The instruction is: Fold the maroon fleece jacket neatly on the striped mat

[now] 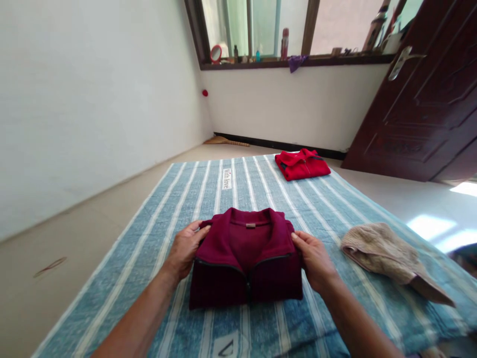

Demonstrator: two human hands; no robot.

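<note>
A folded maroon fleece jacket (246,261) with a black zipper lies collar-up on a blue and white striped sheet (167,209). My left hand (185,248) grips the jacket's left edge near the collar. My right hand (315,258) holds its right edge, fingers curled around the fabric. Both hands press against the folded sides.
A folded red jacket (301,164) lies at the sheet's far end. A crumpled beige cloth (387,256) rests to the right. A dark wooden door (428,99) stands open at right. Bottles line the window sill (298,60). A broom (225,141) lies by the far wall.
</note>
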